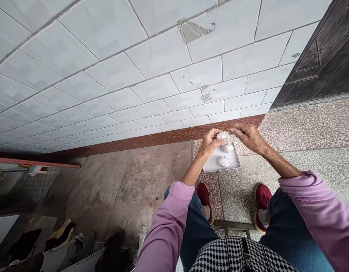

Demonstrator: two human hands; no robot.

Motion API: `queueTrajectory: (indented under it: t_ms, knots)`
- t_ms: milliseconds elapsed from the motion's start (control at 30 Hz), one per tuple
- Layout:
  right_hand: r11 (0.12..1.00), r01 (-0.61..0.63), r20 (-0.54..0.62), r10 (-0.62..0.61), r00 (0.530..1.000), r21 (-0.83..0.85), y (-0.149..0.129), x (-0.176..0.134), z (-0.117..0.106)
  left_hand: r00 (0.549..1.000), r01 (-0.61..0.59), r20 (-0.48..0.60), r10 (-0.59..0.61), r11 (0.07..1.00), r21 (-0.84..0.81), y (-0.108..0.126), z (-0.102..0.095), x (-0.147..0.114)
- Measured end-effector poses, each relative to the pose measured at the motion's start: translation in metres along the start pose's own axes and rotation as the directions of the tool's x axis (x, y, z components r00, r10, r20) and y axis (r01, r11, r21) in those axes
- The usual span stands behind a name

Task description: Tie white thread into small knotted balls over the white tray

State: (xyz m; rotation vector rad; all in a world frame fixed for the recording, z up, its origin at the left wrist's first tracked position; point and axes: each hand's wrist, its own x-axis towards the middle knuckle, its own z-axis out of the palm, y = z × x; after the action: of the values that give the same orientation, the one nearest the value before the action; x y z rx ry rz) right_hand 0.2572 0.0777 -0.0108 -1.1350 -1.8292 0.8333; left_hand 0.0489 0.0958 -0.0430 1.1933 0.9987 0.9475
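Observation:
My left hand (pixel 211 142) is closed around a silvery white ball (pixel 223 136) with a ridged, pleated look. Close to the ball's right side, my right hand (pixel 248 136) has its thumb and fingertips pinched together; whatever they hold is too small to make out. Under both hands lies a shallow white tray (pixel 210 166), like a box lid. In it sit a second shiny ball (pixel 227 147), partly hidden beneath the held one, and a third silvery ball (pixel 223 161) with a thin strand running to the right.
A white tiled wall (pixel 151 75) rises ahead, with a dark door (pixel 327 53) at the right. The floor (pixel 248 177) is speckled stone. My red shoes (pixel 205 202) flank the tray's near side. Several shoes (pixel 59 234) stand at the lower left.

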Motion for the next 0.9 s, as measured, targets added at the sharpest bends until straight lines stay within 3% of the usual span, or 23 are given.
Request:
queueTrajectory:
  t_ms: [133, 233, 367, 500, 700, 900]
  knots:
    - [0.999, -0.033, -0.023, 0.033, 0.999, 0.008, 0.016, 0.003, -0.01, 0.975, 0.087, 0.214, -0.063, 0.99, -0.107, 0.007, 0.004, -0.008]
    - [0.998, -0.035, 0.055, 0.033, 0.998, 0.049, 0.023, 0.003, -0.004, 0.97, 0.103, 0.236, -0.055, 0.975, -0.197, 0.011, 0.005, -0.011]
    - [0.999, -0.046, 0.171, 0.043, 0.984, 0.009, 0.028, 0.003, 0.012, 0.99, 0.066, 0.135, -0.03, 0.96, -0.272, 0.015, 0.004, -0.009]
    - [0.995, -0.049, 0.215, 0.067, 0.974, -0.085, 0.03, 0.002, 0.021, 0.997, 0.065, 0.062, -0.05, 0.956, -0.285, 0.015, 0.0, -0.005]
    - [0.998, -0.027, 0.312, 0.042, 0.949, -0.052, 0.015, -0.007, 0.029, 0.992, -0.016, -0.127, -0.017, 0.966, -0.258, 0.01, -0.006, 0.004]
    - [1.0, 0.01, 0.309, -0.008, 0.951, -0.005, -0.004, -0.012, 0.031, 0.97, -0.071, -0.243, 0.019, 0.976, -0.207, -0.001, -0.008, 0.007]
